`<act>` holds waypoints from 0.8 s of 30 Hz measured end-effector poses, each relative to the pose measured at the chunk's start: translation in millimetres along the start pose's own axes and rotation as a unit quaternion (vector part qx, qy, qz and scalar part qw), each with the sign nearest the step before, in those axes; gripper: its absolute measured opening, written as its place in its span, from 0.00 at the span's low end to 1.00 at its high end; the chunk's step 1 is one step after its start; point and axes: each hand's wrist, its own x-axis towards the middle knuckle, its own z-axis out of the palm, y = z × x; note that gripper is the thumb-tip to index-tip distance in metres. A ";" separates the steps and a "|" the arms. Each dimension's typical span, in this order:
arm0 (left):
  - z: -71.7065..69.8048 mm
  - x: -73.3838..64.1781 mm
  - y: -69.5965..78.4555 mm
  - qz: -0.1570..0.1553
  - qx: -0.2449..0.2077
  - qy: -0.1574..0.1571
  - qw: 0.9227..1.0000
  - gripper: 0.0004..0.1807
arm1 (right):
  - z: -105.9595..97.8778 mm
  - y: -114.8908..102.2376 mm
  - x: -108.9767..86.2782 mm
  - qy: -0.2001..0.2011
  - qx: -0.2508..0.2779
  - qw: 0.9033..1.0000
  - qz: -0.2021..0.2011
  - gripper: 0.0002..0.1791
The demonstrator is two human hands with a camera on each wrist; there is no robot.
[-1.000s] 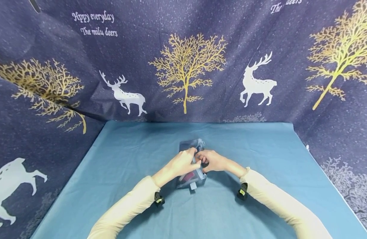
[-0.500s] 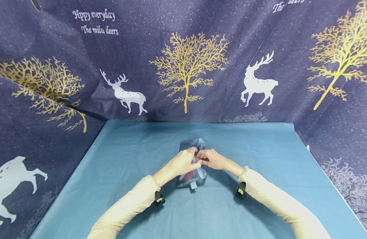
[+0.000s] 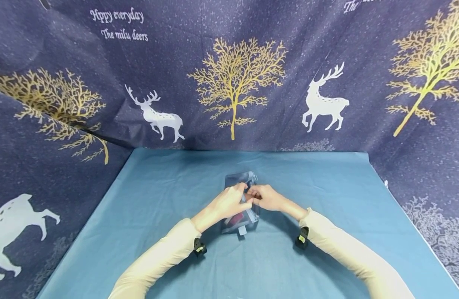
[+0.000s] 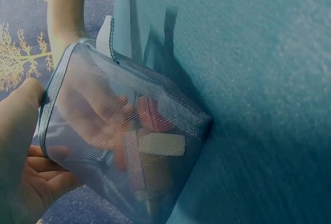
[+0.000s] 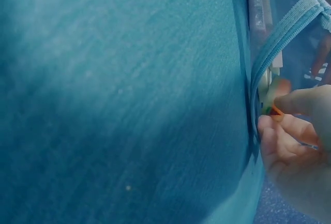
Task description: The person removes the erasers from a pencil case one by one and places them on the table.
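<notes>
A blue see-through mesh zipper pouch point(image 3: 235, 179) stands on the table in front of me, its zipper side toward the right. My left hand point(image 3: 229, 202) grips its opening edge, thumb on one side and fingers on the other. Through the opening reaches my right hand point(image 3: 267, 197), its fingers showing through the mesh in the left wrist view. Thumb and fingers there pinch a small orange-and-green thing point(image 5: 279, 90), partly hidden by them. Also inside the pouch lie a pinkish-red item point(image 4: 152, 114) and a cream block point(image 4: 163, 144).
A blue cloth point(image 3: 169, 182) covers the table. Dark blue curtains point(image 3: 199, 124) printed with deer and trees hang behind and at both sides. A white tag point(image 3: 242, 230) sticks out from the pouch's near end.
The right hand's thumb and fingers, spread apart a second ago, have closed together at the pouch opening. My left hand keeps its grip. The head view has tilted slightly.
</notes>
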 end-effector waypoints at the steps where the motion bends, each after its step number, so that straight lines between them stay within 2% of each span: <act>1: 0.4 -0.1 0.0 0.001 0.002 0.001 1.000 0.22 | 0.1 0.1 -0.2 0.004 0.001 1.000 0.005 0.07; 8: 3.4 -0.3 0.0 -0.002 0.005 0.010 1.000 0.22 | -1.1 0.5 -1.5 0.015 0.003 0.999 0.033 0.08; 13: 4.9 -0.8 -0.4 -0.008 -0.001 0.004 1.000 0.23 | -2.7 -1.7 -2.2 -0.002 0.046 0.998 0.046 0.12; 17: 4.9 -1.0 -0.5 -0.006 0.001 0.001 1.000 0.24 | -2.7 -1.3 -2.0 -0.006 0.057 0.997 0.051 0.15; 20: 4.4 -0.9 -0.5 -0.007 0.001 -0.001 1.000 0.24 | -3.2 0.8 -1.9 -0.010 0.047 0.998 0.043 0.16; 24: 3.5 -0.6 -0.3 -0.011 -0.007 -0.010 1.000 0.24 | -5.1 3.6 -2.5 -0.026 0.036 0.999 0.016 0.23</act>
